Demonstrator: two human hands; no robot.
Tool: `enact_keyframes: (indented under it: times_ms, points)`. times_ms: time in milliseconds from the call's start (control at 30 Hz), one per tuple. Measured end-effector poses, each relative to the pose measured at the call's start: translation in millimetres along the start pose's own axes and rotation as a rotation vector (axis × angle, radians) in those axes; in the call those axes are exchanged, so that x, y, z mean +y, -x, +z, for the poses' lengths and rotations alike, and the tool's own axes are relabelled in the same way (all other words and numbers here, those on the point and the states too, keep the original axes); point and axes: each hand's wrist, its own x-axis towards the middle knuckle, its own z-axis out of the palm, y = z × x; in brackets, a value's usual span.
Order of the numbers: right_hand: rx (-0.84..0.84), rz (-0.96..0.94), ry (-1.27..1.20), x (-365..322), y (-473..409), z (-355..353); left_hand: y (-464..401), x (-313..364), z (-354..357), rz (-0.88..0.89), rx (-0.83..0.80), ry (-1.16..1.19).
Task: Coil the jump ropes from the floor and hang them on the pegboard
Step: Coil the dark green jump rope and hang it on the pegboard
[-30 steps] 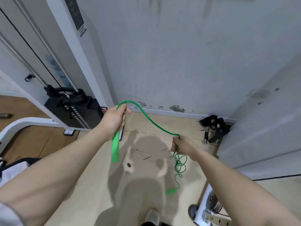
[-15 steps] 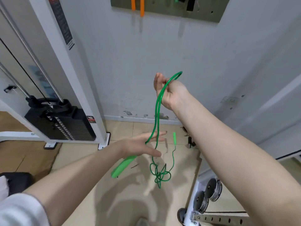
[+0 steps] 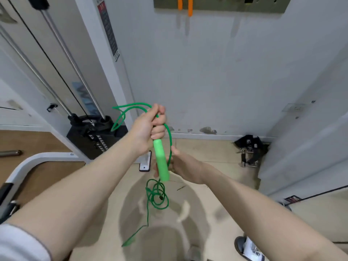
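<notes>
My left hand (image 3: 148, 129) now grips the thin green plastic jump rope (image 3: 161, 161) with fresh loops; my right hand (image 3: 183, 167) has dropped below, pinching the cord.

My left hand (image 3: 148, 129) has risen and now fists the gathered green jump rope (image 3: 157, 194) loops; my right hand (image 3: 185, 167) dropped below it.

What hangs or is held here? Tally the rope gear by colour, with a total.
Green jump rope: 1
Orange strips hanging at the pegboard: 2
Total: 3
</notes>
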Motion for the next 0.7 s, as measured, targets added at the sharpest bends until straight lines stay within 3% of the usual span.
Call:
enact_keyframes:
  times_ms: [167,233,300,400,467,500,600,700]
  points:
    - [0.028,0.196,0.471,23,-14,26,24,46,-46,0.197,0.099,0.263]
    - [0.047,0.237,0.469,32,-17,35,33,58,-68,0.268,0.169,0.294]
    - [0.125,0.236,0.270,32,-22,49,41,55,-86,0.229,0.277,0.131]
    - [0.290,0.145,-0.078,19,-33,68,56,22,-108,-0.095,0.389,-0.485]
    - [0.366,0.067,-0.248,8,-40,80,69,-7,-119,-0.252,0.277,-0.839]
    - [0.397,0.034,-0.341,2,-43,85,76,-19,-121,-0.270,0.171,-0.906]
    - [0.452,-0.032,-0.569,-8,-47,88,92,-37,-119,-0.274,-0.058,-0.851]
    - [0.476,-0.070,-0.762,-17,-42,84,100,-40,-120,-0.239,-0.162,-1.045]
